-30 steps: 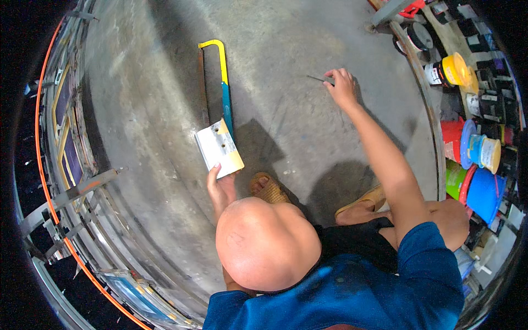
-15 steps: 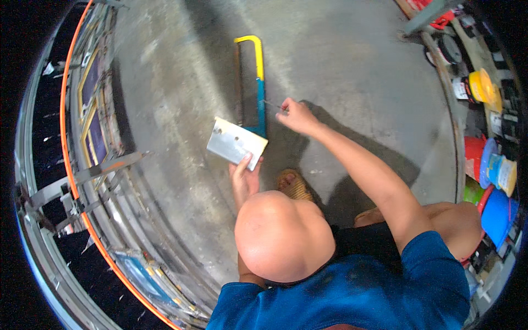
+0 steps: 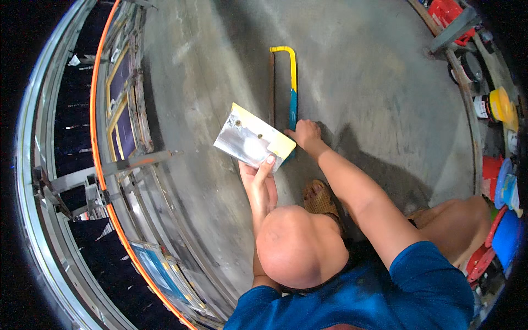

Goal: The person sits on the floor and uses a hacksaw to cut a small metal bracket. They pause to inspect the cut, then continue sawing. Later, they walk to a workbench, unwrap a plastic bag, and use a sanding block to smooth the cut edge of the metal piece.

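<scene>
Crouching over a bare concrete floor (image 3: 363,82), head (image 3: 300,247) and blue shirt (image 3: 385,297) blocking the lower middle of the view. Left hand (image 3: 258,173) gripping the near edge of a shiny metal plate (image 3: 250,140), thumb on top, plate raised flat-side up with a yellowish strip along one side and two small holes. Right hand (image 3: 303,133) closed at the blue handle end of a hacksaw (image 3: 290,82) lying flat on the floor just beyond the plate; fingers curled under, so whether actually clasping the handle or only resting on it: cannot tell. Handle mostly hidden by hand and plate. Sandalled foot (image 3: 320,199) half hidden behind the head. Stacked aluminium window frames (image 3: 132,126) along the left, bent by the lens. Paint cans and coloured tubs (image 3: 500,110) at right rim, cut off and hard to make out.
</scene>
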The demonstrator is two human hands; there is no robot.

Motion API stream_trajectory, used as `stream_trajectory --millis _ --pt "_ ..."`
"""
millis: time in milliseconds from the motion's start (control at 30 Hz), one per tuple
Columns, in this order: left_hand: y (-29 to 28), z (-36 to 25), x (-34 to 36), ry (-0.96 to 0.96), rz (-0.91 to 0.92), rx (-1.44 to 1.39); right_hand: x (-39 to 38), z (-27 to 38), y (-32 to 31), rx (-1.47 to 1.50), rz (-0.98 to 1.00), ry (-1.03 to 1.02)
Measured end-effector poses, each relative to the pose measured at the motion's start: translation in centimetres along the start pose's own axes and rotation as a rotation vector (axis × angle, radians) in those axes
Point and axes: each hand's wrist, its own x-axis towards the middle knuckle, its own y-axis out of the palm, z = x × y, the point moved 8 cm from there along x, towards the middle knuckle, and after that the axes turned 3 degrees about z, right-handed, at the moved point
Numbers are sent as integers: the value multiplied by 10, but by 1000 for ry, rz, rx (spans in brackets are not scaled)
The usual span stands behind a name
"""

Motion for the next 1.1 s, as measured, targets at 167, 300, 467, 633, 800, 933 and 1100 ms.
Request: stream_trajectory --millis 167,300,467,633,800,933,1100 --pt "12 -35 13 78 -99 290 15 -10 -1 2 -16 -42" --pt "17 -138 -34 379 -280 572 -15 -10 -13 261 29 111" --pt "66 -152 -81 549 -172 585 -26 -37 -83 353 -310 -7" --pt "27 -106 -77 344 -238 834 -92 -17 -169 148 -336 -23" --pt "105 -160 -69 154 -7 1098 -222 33 -245 195 -330 -28" --pt "106 -173 -74 186 -32 1044 -343 81 -291 315 -384 5" --pt "47 -214 -94 -98 -453 949 -497 154 -358 276 -344 -20"
